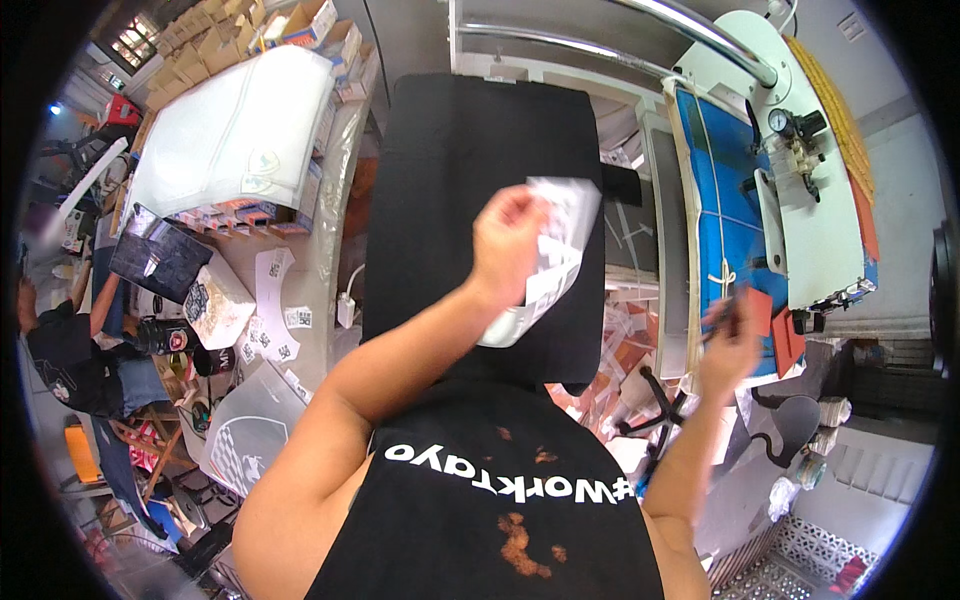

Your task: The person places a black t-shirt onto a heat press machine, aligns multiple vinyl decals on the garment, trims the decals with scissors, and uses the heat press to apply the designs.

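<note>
My left hand (508,245) pinches a pale, translucent sheet (560,230) with a white printed design, held over the black padded platen (455,140) in front of me. Over at the right my right hand (733,335), blurred by motion, has its fingers round a small dark object that I cannot make out, above the edge of a blue pad (715,180) tied with cord. Red flat pieces (790,345) lie just beside that hand.
Boxes (180,70) and white sheets (235,130) fill the left table. A co-worker (75,350) works at far left. A pressure gauge (783,122) sits on the pale machine at right, below a metal tube (600,40). A wheeled chair base (660,410) stands low right.
</note>
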`<action>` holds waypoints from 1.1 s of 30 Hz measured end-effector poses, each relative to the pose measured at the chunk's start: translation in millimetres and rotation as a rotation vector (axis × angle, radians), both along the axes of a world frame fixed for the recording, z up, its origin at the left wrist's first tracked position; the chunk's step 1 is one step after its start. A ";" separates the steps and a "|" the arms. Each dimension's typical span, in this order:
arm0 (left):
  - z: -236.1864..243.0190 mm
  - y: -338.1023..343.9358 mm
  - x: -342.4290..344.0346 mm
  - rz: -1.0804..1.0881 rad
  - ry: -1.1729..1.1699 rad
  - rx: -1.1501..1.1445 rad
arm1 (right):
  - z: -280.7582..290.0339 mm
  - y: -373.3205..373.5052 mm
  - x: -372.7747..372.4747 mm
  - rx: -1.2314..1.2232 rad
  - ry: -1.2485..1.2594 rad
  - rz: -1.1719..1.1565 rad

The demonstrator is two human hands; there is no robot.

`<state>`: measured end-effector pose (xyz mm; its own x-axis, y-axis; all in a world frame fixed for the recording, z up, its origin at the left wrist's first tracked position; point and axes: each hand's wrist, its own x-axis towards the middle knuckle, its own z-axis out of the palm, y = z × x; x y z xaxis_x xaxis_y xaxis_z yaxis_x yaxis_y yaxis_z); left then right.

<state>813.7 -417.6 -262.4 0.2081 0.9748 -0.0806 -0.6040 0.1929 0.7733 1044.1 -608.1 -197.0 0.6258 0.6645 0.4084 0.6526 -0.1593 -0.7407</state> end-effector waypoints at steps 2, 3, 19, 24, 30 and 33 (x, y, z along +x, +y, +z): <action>-8.7 56.6 -13.2 0.083 -0.252 -0.188 | 76.0 13.9 44.5 -0.064 -0.185 -0.124; -19.6 78.3 -24.1 0.174 -0.242 -0.252 | 106.7 22.0 67.3 0.003 -0.552 -0.109; -68.4 99.0 -165.6 0.015 1.638 1.192 | 207.4 108.9 187.9 -0.529 -1.102 -0.826; -75.4 90.0 -153.4 0.002 1.796 1.086 | 64.1 155.6 41.6 -0.092 -0.776 0.132; -76.1 95.6 -109.6 0.148 1.868 0.894 | -108.4 204.7 -63.7 -0.344 -0.442 0.311; -77.2 113.1 -100.4 0.099 1.890 0.887 | -138.3 227.5 -72.6 -0.345 -0.548 0.313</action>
